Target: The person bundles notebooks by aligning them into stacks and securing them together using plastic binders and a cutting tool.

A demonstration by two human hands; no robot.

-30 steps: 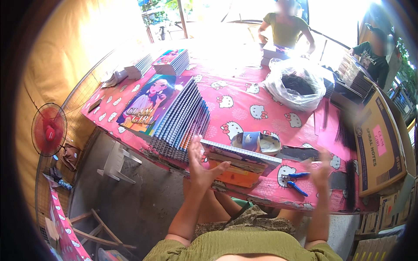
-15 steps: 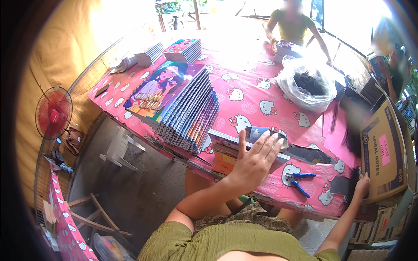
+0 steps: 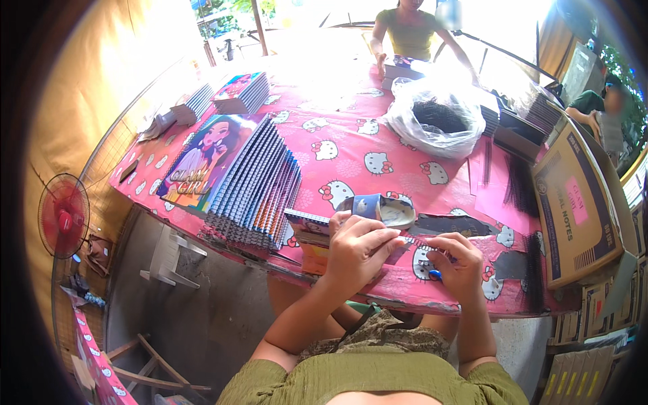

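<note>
1. Centrally, toward five o'clock (hours read from the middle of the view, twelve at the far side): left hand, fingers bent and drawn together over the right part of a notebook stack; impossible to tell whether pinching anything.
2. At four o'clock: right hand, thumb and fingers curled toward each other, fingertips near those of the left; any object between them too small to tell. Just beneath, a bit of blue tool, mostly hidden.
3. Between six and seven o'clock: visible left end of the notebook stack, near the front edge of the pink, cat-patterned table.
4. At ten o'clock: tall pile of spiral notebooks, illustrated cover uppermost, coiled edges toward the hands.
5. At two o'clock: clear plastic bag around dark contents.
6. At three o'clock: cardboard box, with black binding coils lower, nearer four.
7. At one o'clock, across the table: co-worker, arms reaching toward books.
8. At nine o'clock: red fan.
</note>
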